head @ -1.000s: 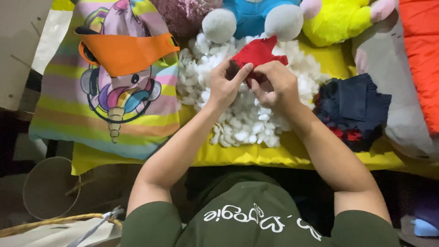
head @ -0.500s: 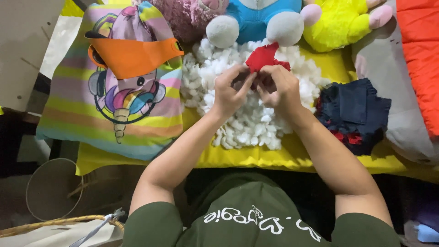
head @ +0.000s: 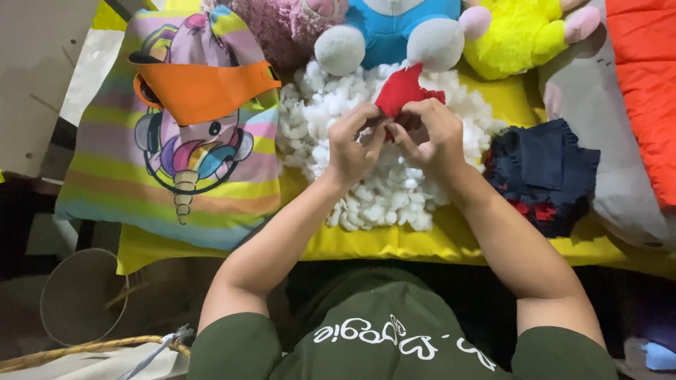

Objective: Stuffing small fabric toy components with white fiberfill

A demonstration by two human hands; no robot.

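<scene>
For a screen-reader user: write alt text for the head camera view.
Seen from above, a person's left hand and right hand pinch a small red fabric piece over a pile of white stuffing on a yellow cloth. A striped unicorn pillow lies left, dark blue fabric right, plush toys behind.

Dark green short-sleeved T-shirt, white lettering, bare forearms

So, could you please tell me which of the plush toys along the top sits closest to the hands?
The blue plush toy with grey paws: its paws sit just above the red fabric piece both hands hold; the pink and yellow ones flank it.
</scene>
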